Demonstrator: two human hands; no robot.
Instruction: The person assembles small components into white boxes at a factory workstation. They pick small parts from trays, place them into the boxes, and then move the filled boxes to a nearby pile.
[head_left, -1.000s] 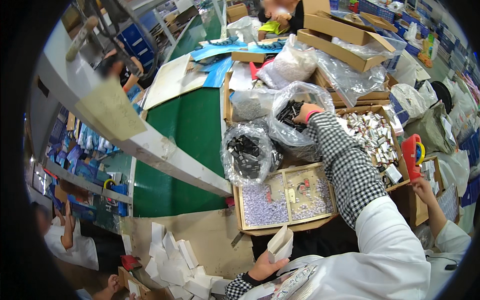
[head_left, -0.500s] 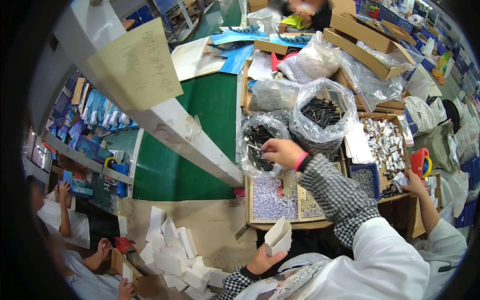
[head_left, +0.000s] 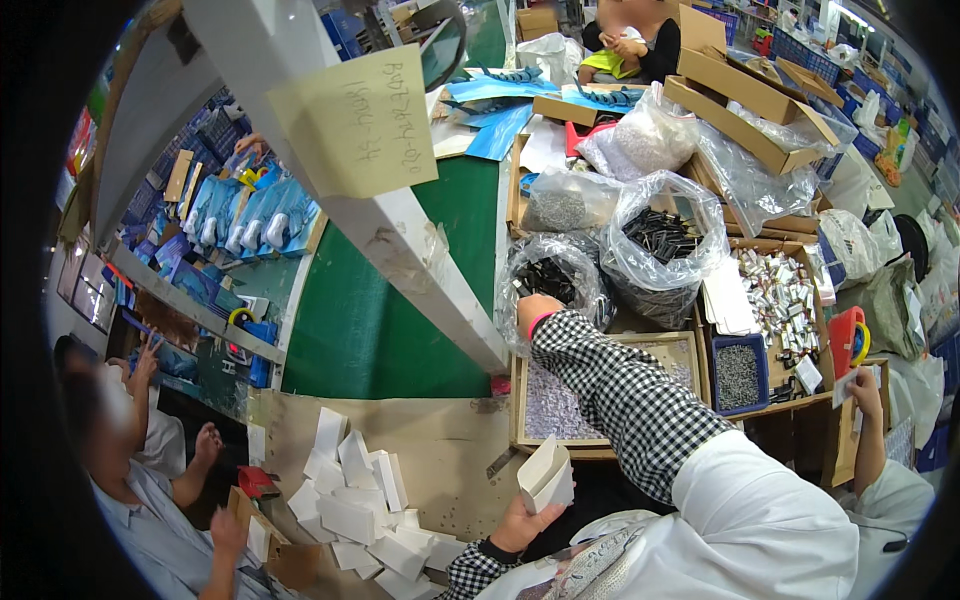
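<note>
My left hand (head_left: 527, 522) is wrapped round a small white carton (head_left: 548, 478), whose top end stands open. With the arm stretched forward, my right hand (head_left: 538, 312) is at the near left edge of a clear plastic bag (head_left: 590, 305) of black parts (head_left: 548, 280). Just below that hand lies a shallow wooden tray (head_left: 520, 400) holding many tiny pale pieces (head_left: 550, 408). The right fingers point down and are mostly hidden by the back of the hand, so what they hold does not show.
White cartons (head_left: 350, 515) lie piled at the lower left. A second bag of black parts (head_left: 660, 235), a blue bin of small metal pieces (head_left: 738, 375) and a box of silvery parts (head_left: 775, 290) stand to the right. A white post (head_left: 400, 235) slants across. Co-workers' hands (head_left: 866, 392) are nearby.
My right hand has come down and toward me, from over the bag of black parts to its near edge by the tray. The left hand still holds the carton. The view has shifted slightly.
</note>
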